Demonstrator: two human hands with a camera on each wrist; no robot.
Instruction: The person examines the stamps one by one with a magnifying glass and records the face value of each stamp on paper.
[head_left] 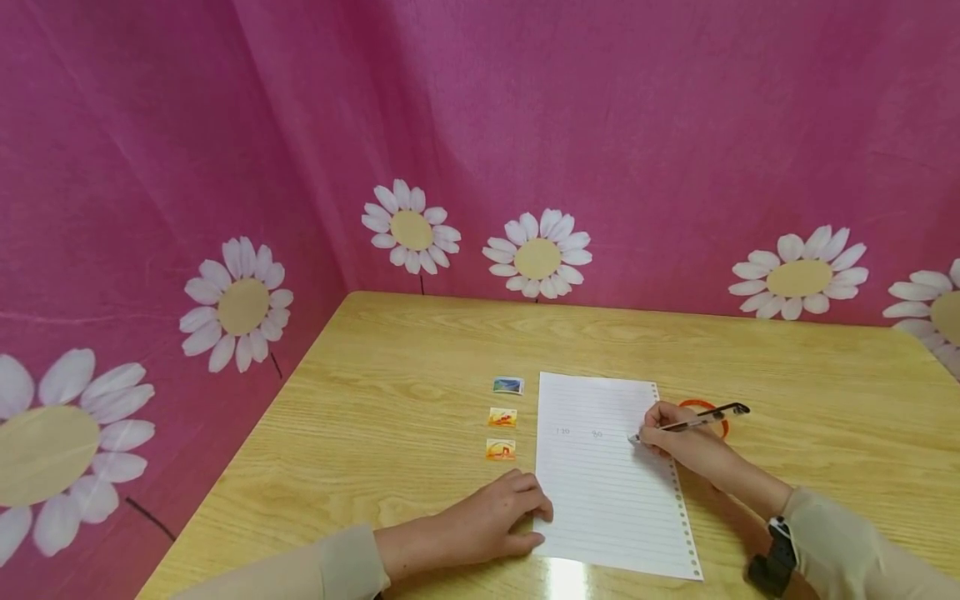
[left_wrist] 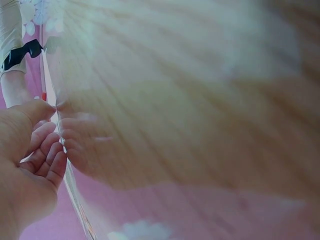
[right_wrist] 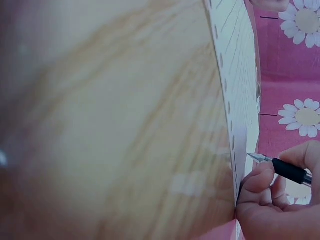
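A lined sheet of paper (head_left: 607, 500) with punched holes down its right edge lies on the table. Two handwritten numbers, seemingly "120" and "80", stand on one of its upper lines. My right hand (head_left: 686, 442) pinches a black-and-clear pen (head_left: 708, 416), its tip at the paper, right of the numbers; whether it touches I cannot tell. In the right wrist view the pen's dark grip (right_wrist: 289, 170) sits between thumb and fingers. My left hand (head_left: 498, 517) rests at the sheet's lower left edge, fingers loosely bent, fingertips on the paper's margin.
Three small picture cards form a column left of the paper: a blue one (head_left: 508, 385) on top, then two yellow-orange ones (head_left: 502, 417). An orange ring, perhaps a tape roll (head_left: 723, 428), lies behind my right hand. Pink flowered cloth (head_left: 637, 125) rises behind the wooden table (head_left: 360, 400).
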